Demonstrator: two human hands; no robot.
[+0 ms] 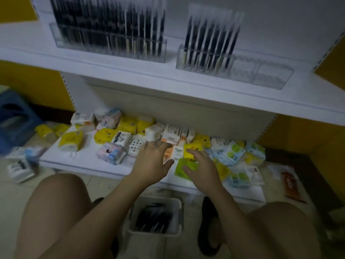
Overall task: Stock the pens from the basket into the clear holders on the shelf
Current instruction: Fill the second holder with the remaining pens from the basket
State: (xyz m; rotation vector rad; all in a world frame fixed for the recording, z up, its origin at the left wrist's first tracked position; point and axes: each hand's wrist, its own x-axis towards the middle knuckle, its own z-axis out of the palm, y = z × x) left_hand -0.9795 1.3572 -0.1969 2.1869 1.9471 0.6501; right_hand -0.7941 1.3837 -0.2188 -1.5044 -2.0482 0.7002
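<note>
Pens (153, 217) dark, heaped in white basket (178, 228)

pens (112, 28): black | basket (177, 202): white | shelf (168, 81): white | tissue packs (106, 134): yellow, white, green

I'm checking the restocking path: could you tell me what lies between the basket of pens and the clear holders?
In the head view, both open hands and the lower shelf's tissue packs lie between basket and holders.

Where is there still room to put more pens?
The right end of the half-filled clear holder is bare, beside its black pens. The long clear holder is packed full. The white lower shelf is crowded with tissue packs, bare only at its front-left corner.
</note>
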